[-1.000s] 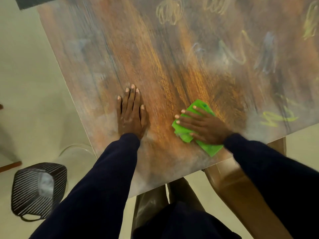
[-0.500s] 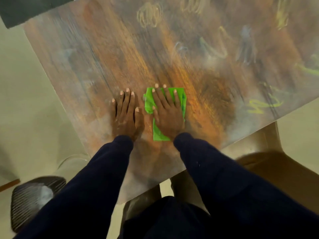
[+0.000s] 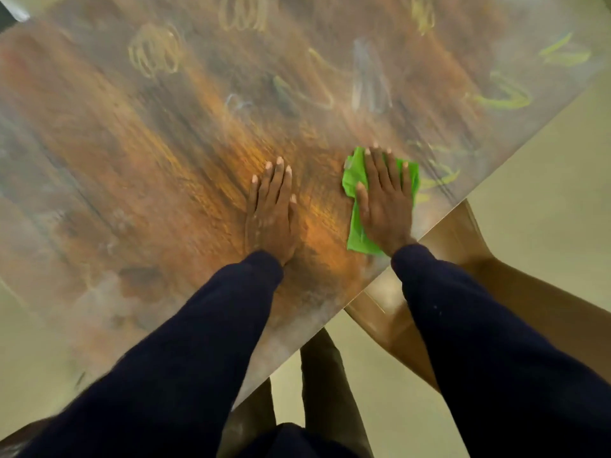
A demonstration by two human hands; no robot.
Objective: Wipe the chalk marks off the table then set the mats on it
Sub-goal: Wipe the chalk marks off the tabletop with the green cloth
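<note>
A wooden table (image 3: pixel 139 153) fills most of the view, smeared with pale chalk dust. Yellow chalk scribbles (image 3: pixel 155 54) and green chalk marks (image 3: pixel 506 97) lie across its far and right parts. My right hand (image 3: pixel 386 203) presses flat on a bright green cloth (image 3: pixel 355 236) near the table's right edge, just left of some green marks (image 3: pixel 439 180). My left hand (image 3: pixel 271 213) rests flat on the bare wood beside it, fingers together, holding nothing. No mats are in view.
A brown chair (image 3: pixel 463 259) stands under the table's right edge, below my right arm. A table leg (image 3: pixel 327 375) shows between my dark sleeves. Pale floor (image 3: pixel 545 193) lies to the right.
My right hand has slid the green cloth to the right, away from my left hand and toward the table's right edge. The view has shifted, and the left hand stays planted.
</note>
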